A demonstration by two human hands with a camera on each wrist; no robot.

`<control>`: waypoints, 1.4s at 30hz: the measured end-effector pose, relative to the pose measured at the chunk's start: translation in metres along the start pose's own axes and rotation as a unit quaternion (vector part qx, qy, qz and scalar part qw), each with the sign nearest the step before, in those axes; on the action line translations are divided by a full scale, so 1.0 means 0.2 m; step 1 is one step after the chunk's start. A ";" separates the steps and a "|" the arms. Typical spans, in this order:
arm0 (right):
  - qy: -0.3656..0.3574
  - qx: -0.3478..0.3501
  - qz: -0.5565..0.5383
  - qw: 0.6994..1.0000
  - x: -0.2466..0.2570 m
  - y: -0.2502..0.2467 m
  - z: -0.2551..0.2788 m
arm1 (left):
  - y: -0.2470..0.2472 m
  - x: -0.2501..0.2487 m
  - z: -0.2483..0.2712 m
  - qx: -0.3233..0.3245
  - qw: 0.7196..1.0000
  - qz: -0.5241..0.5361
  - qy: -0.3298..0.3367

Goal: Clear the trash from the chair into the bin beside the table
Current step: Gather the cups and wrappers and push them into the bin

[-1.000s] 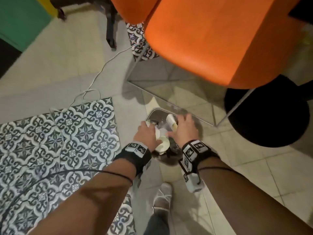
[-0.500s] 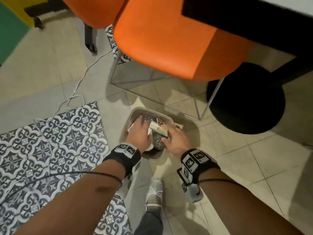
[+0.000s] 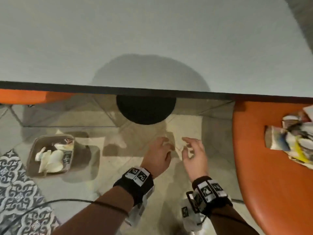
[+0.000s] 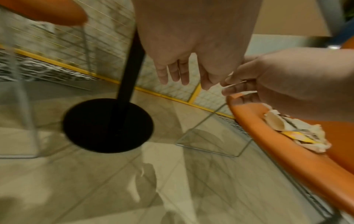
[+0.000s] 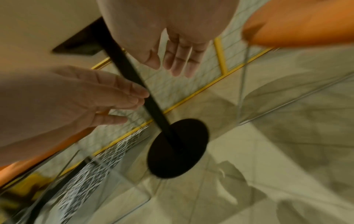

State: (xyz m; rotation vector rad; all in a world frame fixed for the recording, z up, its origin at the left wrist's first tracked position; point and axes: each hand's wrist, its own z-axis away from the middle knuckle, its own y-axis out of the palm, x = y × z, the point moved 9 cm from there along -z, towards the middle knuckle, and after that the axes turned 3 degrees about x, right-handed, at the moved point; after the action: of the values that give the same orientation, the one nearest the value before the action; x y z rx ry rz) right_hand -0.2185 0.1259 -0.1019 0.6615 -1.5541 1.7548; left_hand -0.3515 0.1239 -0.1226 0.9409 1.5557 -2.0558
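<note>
A small grey bin (image 3: 33, 148) stands on the floor at the left, holding crumpled paper and wrappers. An orange chair (image 3: 264, 167) is at the right, with a pile of crumpled wrappers and paper trash (image 3: 293, 139) on its seat; the same trash (image 4: 291, 128) shows in the left wrist view. My left hand (image 3: 159, 153) and my right hand (image 3: 193, 151) hang side by side over the floor between bin and chair. Both are empty, with fingers loosely spread. The left hand (image 4: 182, 71) and right hand (image 5: 178, 59) show relaxed fingers in the wrist views.
A pale table top (image 3: 152, 39) with a dark edge fills the upper view. Its black round base (image 3: 145, 111) and pole (image 4: 130, 63) stand on the tiled floor ahead of my hands. Another orange chair (image 3: 25, 96) is at the far left. Patterned tiles (image 3: 15, 192) and a cable lie lower left.
Both hands have left the bin, let go of the trash there, and moved right toward the chair. The view has swung right, so the bin now sits at the left.
</note>
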 end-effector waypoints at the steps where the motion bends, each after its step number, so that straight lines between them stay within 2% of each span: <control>1: 0.012 -0.027 0.003 1.000 -0.12 -0.20 0.01 | 0.11 -0.16 -0.06 0.007 1.000 0.009 0.015; 4: 0.038 -0.095 0.028 0.994 -0.44 -0.74 0.05 | 0.43 -0.59 -0.20 0.022 0.998 0.022 0.052; 7: 0.048 -0.135 0.042 0.989 -0.71 -1.15 0.11 | 0.68 -0.92 -0.30 0.045 0.997 0.023 0.065; 10: 0.089 -0.134 0.084 0.983 -0.95 -1.41 0.16 | 0.85 -1.13 -0.37 0.063 0.996 0.011 0.056; 13: 0.155 -0.103 0.125 0.975 -1.19 -1.56 0.18 | 0.96 -1.24 -0.42 0.100 0.993 -0.037 0.041; 17: 0.278 -0.142 0.047 0.949 -1.44 -1.70 0.17 | 1.03 -1.34 -0.57 0.114 0.990 -0.080 0.035; 19: 0.312 -0.162 -0.006 0.936 -1.51 -1.73 0.12 | 1.06 -1.37 -0.67 0.113 0.986 -0.117 0.035; 22: 0.308 -0.179 -0.017 0.934 -1.52 -1.78 0.01 | 1.13 -1.41 -0.83 0.141 0.974 -0.174 0.040; 24: 0.300 -0.165 0.020 0.939 -1.50 -1.80 -0.08 | 1.20 -1.43 -0.93 0.183 0.961 -0.202 0.038; 27: 0.272 -0.146 0.076 0.948 -1.46 -1.81 -0.22 | 1.29 -1.43 -1.04 0.220 0.935 -0.268 0.068; 29: 0.281 -0.131 0.092 0.946 -1.47 -1.79 -0.32 | 1.33 -1.42 -1.08 0.227 0.921 -0.303 0.090; 31: 0.312 -0.109 0.093 0.939 -1.52 -1.76 -0.40 | 1.33 -1.43 -1.12 0.205 0.918 -0.317 0.121; 34: 0.355 -0.104 0.071 0.926 -1.59 -1.74 -0.46 | 1.27 -1.46 -1.20 0.176 0.936 -0.259 0.157; 38: 0.375 -0.155 -0.058 0.912 -1.61 -1.73 -0.42 | 1.11 -1.53 -1.31 0.124 0.981 -0.084 0.121; 40: 0.351 -0.179 -0.126 0.910 -1.61 -1.73 -0.38 | 1.08 -1.57 -1.37 0.136 0.985 -0.027 0.099; 42: 0.323 -0.207 -0.165 0.909 -1.59 -1.75 -0.33 | 1.10 -1.66 -1.45 0.177 0.971 -0.052 0.154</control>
State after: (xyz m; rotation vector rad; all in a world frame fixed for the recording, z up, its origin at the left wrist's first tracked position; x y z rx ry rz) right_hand 0.2572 0.1539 -0.1324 0.0913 -1.1929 1.1618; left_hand 0.1046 0.3038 -0.0808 1.3922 1.4305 -2.4059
